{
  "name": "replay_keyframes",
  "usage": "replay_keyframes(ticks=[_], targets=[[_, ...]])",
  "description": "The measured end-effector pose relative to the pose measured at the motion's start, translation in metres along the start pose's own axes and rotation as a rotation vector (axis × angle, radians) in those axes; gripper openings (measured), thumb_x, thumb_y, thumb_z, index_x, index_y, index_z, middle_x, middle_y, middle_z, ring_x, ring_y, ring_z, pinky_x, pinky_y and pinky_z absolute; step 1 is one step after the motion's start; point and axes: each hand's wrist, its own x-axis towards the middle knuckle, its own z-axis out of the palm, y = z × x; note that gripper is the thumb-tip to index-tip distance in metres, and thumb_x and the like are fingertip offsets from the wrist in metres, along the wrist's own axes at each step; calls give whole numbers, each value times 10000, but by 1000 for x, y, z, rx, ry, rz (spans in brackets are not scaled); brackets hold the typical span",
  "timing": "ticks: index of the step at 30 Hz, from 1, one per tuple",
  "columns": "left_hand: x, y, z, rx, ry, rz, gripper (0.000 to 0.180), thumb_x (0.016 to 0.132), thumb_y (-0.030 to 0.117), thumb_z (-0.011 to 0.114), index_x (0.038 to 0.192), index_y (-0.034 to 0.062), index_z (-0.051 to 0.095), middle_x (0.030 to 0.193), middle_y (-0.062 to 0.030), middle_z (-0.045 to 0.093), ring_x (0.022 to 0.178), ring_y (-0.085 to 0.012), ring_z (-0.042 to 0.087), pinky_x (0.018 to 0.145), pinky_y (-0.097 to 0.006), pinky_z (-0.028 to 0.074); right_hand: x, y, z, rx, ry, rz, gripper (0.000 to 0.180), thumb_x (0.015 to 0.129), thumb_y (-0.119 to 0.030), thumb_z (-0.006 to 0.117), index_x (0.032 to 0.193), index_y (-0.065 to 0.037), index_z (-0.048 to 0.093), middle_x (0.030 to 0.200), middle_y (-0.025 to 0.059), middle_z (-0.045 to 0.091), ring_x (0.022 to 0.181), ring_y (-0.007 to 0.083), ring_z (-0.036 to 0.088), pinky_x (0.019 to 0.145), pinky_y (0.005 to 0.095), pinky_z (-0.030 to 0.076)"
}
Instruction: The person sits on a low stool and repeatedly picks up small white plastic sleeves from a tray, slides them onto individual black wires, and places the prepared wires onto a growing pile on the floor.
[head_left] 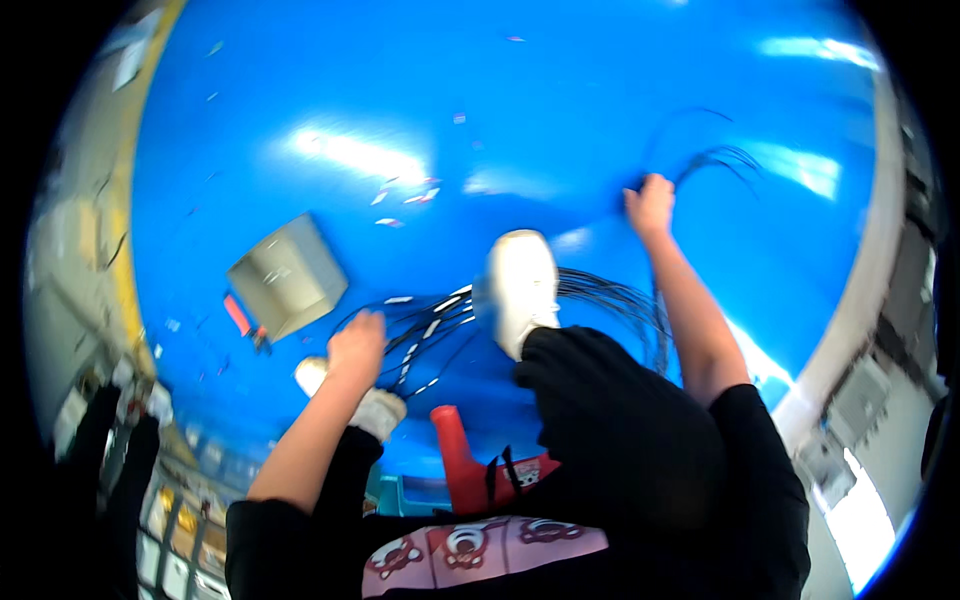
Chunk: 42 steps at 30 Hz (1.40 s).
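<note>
1. Black cables [605,287] are lying in a loose bundle across the centre of the frame, with white sleeves or tags showing on their left part and a curve bending round toward the right.
2. Your right arm is extending up from the lower right, and your right hand [652,205] is sitting at upper right of centre, wrist nearly in line with the forearm. Its fingers are curling into a closed grip on gathered strands, whose thin ends are fanning out beyond it.
3. Your left arm is angling up from the lower left, and your left hand [358,348] is hovering or resting at the bundle's left end, its fingers bending inward. You are showing mainly the back of it, so whether it is gripping a strand cannot be told.
4. Your white shoe [523,285] is covering the middle of the bundle; whether it is pressing on the strands is unclear.
5. Motion blur is softening both hands, hiding the fingertips. Your right forearm is partly masking the curve of cable behind it.
6. Left of centre, an open box [290,280] is standing near a red-handled tool [240,318], whose dark end is too blurred to make out.
</note>
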Motion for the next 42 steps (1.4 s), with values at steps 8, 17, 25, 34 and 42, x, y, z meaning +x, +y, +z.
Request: replay_keyframes(ticks=[8, 17, 25, 34, 42], targets=[[58, 121, -58, -810, 292, 292, 202, 870, 139, 605, 1037, 38, 552, 1026, -150, 575, 901, -343, 605, 786, -422, 484, -19, -38, -23, 396, -328, -4, 71, 821, -68, 599, 859, -25, 557, 881, 165, 634, 731, 276, 651, 674, 380, 524], [122, 153, -76, -1890, 54, 314, 308, 1000, 259, 490, 1196, 27, 538, 908, -54, 653, 733, -63, 554, 625, -226, 432, -134, -94, -77, 846, -777, -349, 90, 876, -12, 583, 962, 9, 572, 873, 107, 631, 807, 176, 643, 727, 313, 513], [92, 162, -78, -1772, 284, 173, 250, 1016, 217, 436, 1007, 8, 572, 873, -106, 688, 709, -134, 646, 635, -276, 507, -81, -185, -125, 1152, -707, -334, 369, 984, -158, 490, 1329, -45, 425, 1152, 151, 620, 916, 215, 625, 837, 323, 492], [104, 157, -83, -1371, 331, 410, 241, 899, 135, 609, 1111, 19, 613, 1014, -156, 664, 839, -269, 659, 750, -347, 506, -54, -232, -178, 1172, -459, -364, 217, 1000, -134, 444, 1137, -43, 586, 751, -41, 452, 677, 52, 404, 585, 223, 344], [164, -6, -72, -907, 857, -148, 108, 849, 40, 625, 955, 22, 640, 929, -121, 625, 791, -235, 636, 709, -334, 498, -57, -212, -171, 1266, -509, -229, 220, 1007, -170, 476, 1139, -39, 592, 698, -26, 536, 550, 28, 409, 477, 191, 307]])
